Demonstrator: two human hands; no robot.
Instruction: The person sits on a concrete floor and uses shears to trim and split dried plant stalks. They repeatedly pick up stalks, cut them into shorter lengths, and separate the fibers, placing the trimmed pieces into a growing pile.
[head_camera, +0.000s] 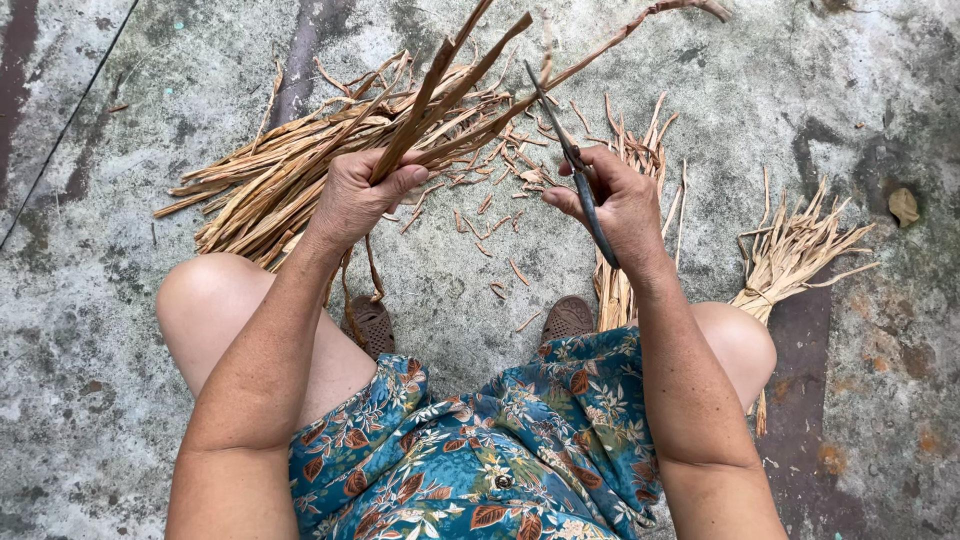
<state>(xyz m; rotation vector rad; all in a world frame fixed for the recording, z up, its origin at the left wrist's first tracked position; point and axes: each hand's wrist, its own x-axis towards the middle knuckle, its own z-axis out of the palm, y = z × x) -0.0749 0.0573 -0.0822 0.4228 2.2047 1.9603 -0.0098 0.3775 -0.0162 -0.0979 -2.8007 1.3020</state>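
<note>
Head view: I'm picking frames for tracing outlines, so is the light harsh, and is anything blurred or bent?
Head view: light is soft and even, no glare, only faint shadows under the left hand gripping the tan dried leaf strips; the right hand and its dark metal scissors look sharp; the grey stained concrete floor shows no clear bending.

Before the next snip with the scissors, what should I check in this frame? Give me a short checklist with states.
1. Left hand grips the dried strips firmly: ok.
2. Right hand holds the scissors: ok.
3. Blades open around a strip: cannot tell, they look nearly closed.
4. Left fingers away from the blades: ok, hands are apart.
5. Feet in sandals away from the blades: ok.
6. Loose pile of strips on the concrete floor within reach: ok.
</note>
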